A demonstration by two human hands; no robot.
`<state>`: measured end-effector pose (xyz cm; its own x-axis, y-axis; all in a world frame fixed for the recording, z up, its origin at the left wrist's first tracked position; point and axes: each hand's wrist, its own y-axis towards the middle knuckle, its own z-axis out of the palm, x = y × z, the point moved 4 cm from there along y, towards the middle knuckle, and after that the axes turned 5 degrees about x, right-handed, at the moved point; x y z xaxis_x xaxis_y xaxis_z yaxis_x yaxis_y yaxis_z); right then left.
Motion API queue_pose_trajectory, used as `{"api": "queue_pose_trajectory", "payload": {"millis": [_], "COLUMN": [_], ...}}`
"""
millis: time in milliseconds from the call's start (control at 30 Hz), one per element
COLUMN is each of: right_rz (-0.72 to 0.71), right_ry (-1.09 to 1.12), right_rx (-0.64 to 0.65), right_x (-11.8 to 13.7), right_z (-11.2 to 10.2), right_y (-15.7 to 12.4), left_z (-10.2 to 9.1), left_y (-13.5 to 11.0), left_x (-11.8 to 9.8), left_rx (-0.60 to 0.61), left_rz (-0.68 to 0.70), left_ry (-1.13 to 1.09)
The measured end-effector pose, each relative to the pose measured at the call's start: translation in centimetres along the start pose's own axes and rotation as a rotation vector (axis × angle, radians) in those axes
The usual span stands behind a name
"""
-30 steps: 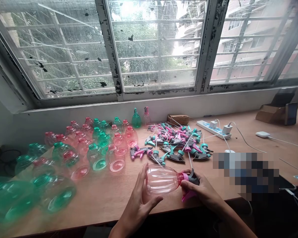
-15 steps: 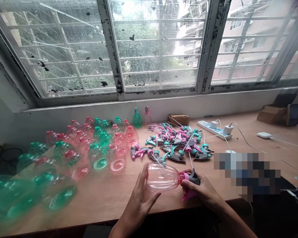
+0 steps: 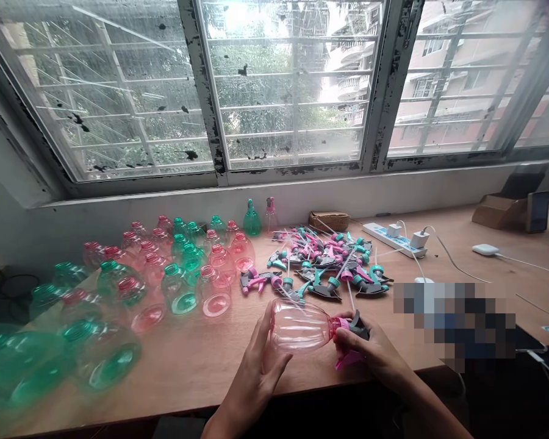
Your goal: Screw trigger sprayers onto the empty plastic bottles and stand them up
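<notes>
A clear pink spray bottle [image 3: 299,326] lies sideways in the air over the table's front edge, its base to the left. My left hand [image 3: 260,360] is curved round the base, fingers behind it and thumb below in front. At the bottle's neck, my right hand [image 3: 370,347] grips the trigger sprayer [image 3: 357,326], which has a pink collar, a dark grey head and a pink trigger. The sprayer sits on the neck; whether it is tight I cannot tell. Behind the bottle lies a pile of loose trigger sprayers [image 3: 320,259], pink, teal and grey, with thin tubes.
Several open pink bottles [image 3: 214,299] and green bottles [image 3: 180,289] stand on the left of the wooden table [image 3: 183,372]. A green spray bottle [image 3: 252,221] and a pink one stand by the wall. To the right are a power strip [image 3: 396,239], cables and a phone [image 3: 538,212].
The thumb of my left hand has shifted slightly closer to the bottle. The bottle and my right hand stay almost where they were.
</notes>
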<state>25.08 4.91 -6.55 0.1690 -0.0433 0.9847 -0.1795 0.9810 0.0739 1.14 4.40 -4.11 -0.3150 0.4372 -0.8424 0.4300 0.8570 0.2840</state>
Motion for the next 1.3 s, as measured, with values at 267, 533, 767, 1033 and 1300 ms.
{"api": "queue_pose_trajectory", "payload": {"millis": [267,533,767,1033,1300], "right_rz": [0.036,0.012,0.027,0.027,0.025], "right_ry": [-0.033,0.034,-0.016,0.004,-0.016], "right_rx": [-0.01,0.01,0.006,-0.046,-0.042], "right_x": [0.07,0.06,0.35,0.03,0.06], "right_z": [0.15,0.14,0.27,0.3,0.25], "right_y": [-0.25,-0.12,-0.25,-0.17,-0.06], "left_z": [-0.21,0.03,-0.28,0.0,-0.16], "left_y": [0.22,0.01,0.21,0.07,0.29], "left_x": [0.1,0.03,0.23,0.38,0.59], "left_rx": [-0.004,0.017,0.002,0.021,0.006], "left_rz": [-0.077,-0.069,-0.071,-0.078,-0.055], "left_ry": [-0.021,-0.059,-0.02,-0.098,-0.041]}}
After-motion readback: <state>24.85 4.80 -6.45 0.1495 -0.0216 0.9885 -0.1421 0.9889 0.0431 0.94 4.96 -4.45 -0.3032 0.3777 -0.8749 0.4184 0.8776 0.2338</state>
